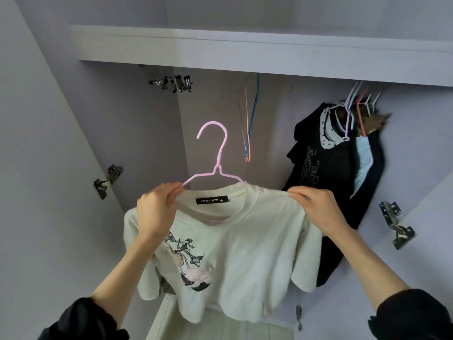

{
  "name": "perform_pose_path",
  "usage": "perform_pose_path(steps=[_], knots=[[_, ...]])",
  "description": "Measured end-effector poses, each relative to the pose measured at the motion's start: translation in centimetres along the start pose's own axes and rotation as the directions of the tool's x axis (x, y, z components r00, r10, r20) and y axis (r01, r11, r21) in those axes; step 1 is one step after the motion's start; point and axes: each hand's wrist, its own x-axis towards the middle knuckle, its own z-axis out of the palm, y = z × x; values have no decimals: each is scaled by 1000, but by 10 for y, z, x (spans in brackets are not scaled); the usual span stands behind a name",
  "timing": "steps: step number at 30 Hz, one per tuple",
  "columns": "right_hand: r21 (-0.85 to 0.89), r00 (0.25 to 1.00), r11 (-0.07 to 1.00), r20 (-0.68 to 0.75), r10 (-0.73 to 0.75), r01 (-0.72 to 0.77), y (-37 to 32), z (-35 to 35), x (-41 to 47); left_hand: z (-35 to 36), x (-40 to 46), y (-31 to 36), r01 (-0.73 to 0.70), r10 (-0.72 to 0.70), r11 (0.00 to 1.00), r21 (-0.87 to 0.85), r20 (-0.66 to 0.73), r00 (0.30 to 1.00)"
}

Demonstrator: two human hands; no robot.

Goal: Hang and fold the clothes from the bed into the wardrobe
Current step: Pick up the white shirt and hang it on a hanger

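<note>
A cream T-shirt [245,246] with a printed figure on its front hangs on a pink hanger [215,153], held up in front of the open wardrobe. My left hand [157,212] pinches the shirt's collar and the hanger's left arm together. My right hand [316,207] pinches the shirt's right shoulder seam. The hanger's hook stands free in the air, below the shelf and touching nothing. Its right arm and lower bar are mostly hidden inside the shirt.
A white shelf [245,50] spans the wardrobe's top. Empty thin hangers [250,123] dangle behind the pink hook. Dark clothes [338,168] hang on several hangers at the right. Metal clip hangers [175,83] sit upper left. Door hinges [107,180] [397,224] flank the opening.
</note>
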Motion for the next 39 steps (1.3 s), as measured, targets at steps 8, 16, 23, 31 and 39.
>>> perform_pose_path(steps=[8, 16, 23, 31, 39], knots=[[164, 992, 980, -38, 121, -114, -7, -6, 8, -6, 3, -7, -87, 100, 989, 121, -106, 989], [-44, 972, 972, 40, 232, -231, -3, -9, 13, 6, 5, 4, -125, 125, 992, -1, -94, 988], [103, 956, 992, 276, -95, 69, -78, 22, 25, 33, -5, 16, -184, 184, 983, -8, -13, 983], [162, 792, 947, 596, 130, -277, -68, 5, 36, 51, 1, 30, -131, 151, 985, -116, 183, 971], [395, 555, 588, 824, 113, -706, -49, 3, 29, 73, 10, 36, -88, 127, 990, -110, 433, 892]])
